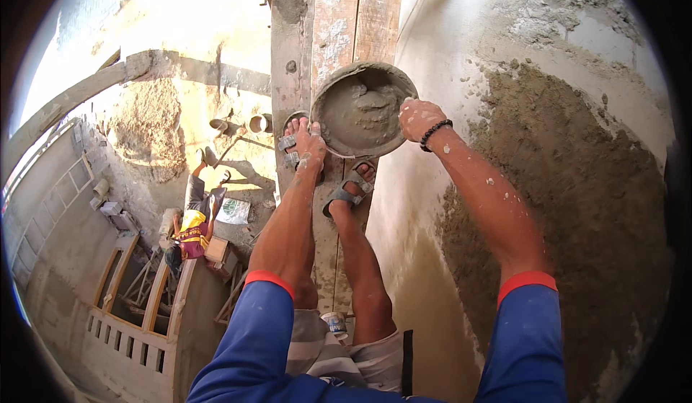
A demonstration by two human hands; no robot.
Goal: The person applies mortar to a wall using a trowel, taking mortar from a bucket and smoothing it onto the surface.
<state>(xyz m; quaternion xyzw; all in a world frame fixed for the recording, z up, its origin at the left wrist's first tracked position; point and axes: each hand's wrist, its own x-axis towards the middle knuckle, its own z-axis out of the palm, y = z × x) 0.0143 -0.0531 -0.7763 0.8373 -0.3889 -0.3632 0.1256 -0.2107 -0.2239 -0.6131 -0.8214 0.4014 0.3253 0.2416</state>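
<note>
A round bucket of wet grey mortar is between my hands, above the wooden planks and close to my feet. At its right rim, my right hand is closed in a grip, with a dark beaded bracelet at the wrist. My left hand holds the bucket's left side; it overlaps my left foot in the view, and part of its fingers is hard to make out. Splashes of mortar mark both forearms. Inside the bucket the mortar is lumpy toward the far side.
I am on narrow planks, high above the ground. A wall with rough, wet-looking plaster rises at right. Far below on the left, a person is near a sand pile. A small white tub stands between my legs.
</note>
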